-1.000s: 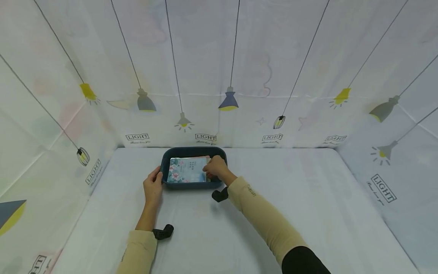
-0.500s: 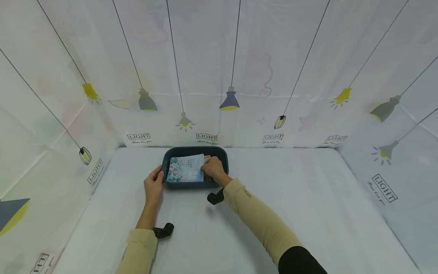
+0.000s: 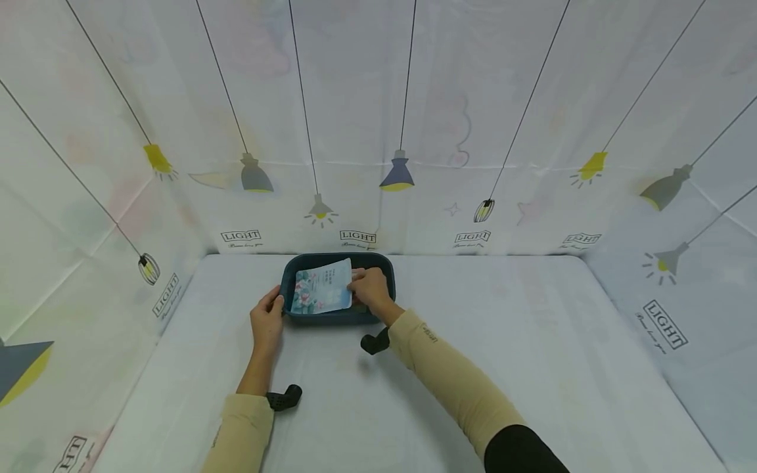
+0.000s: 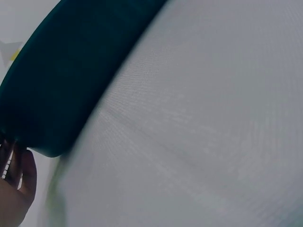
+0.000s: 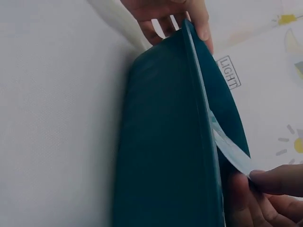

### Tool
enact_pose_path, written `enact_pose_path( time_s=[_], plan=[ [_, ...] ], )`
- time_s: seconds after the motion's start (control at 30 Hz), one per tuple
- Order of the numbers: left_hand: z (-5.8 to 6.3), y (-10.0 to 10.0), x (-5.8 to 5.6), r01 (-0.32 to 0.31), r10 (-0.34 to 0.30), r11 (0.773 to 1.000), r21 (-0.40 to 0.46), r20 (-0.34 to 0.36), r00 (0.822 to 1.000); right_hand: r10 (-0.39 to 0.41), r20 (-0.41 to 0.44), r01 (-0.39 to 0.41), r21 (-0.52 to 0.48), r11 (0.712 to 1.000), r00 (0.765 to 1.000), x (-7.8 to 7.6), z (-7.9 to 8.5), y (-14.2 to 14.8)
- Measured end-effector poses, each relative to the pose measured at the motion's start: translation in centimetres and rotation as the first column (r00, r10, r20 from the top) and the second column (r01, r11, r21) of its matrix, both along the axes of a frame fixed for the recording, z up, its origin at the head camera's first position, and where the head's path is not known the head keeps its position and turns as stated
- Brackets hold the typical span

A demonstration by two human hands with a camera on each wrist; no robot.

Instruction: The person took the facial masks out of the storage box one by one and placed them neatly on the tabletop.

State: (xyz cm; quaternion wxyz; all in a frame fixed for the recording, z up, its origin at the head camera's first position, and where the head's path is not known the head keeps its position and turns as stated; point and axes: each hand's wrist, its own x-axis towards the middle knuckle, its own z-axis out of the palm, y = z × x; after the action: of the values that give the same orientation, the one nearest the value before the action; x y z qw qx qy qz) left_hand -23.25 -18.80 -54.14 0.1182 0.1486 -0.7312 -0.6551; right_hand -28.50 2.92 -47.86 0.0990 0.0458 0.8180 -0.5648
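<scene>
The right hand (image 3: 370,289), reaching from the near side, pinches the right edge of a flower-printed pale-blue sachet (image 3: 321,288); the left hand (image 3: 267,316) grips the left rim of a teal tray (image 3: 326,320). The sachet lies tilted inside it.

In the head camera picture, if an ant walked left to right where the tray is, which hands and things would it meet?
Left hand → flowery packet → right hand. The dark tray overlaps all three, so it has no clear place.
</scene>
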Motion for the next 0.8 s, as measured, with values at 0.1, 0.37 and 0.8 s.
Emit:
enact_pose_path(
  time_s=[0.1,0.37,0.8],
  plan=[
    [0.0,0.0,0.0,-0.002,0.002,1.000,0.003,-0.001,1.000,0.002,-0.003,-0.002,-0.065,0.998,1.000,-0.2,0.1,0.3],
    [0.0,0.1,0.0,-0.013,0.013,1.000,-0.011,-0.011,1.000,-0.031,0.040,0.036,-0.131,0.991,0.999,-0.7,1.1,2.2],
    [-0.3,0.0,0.0,-0.012,0.013,1.000,0.011,-0.040,0.999,-0.039,0.064,0.051,-0.196,0.979,0.997,-1.6,2.1,6.0]
  ],
)
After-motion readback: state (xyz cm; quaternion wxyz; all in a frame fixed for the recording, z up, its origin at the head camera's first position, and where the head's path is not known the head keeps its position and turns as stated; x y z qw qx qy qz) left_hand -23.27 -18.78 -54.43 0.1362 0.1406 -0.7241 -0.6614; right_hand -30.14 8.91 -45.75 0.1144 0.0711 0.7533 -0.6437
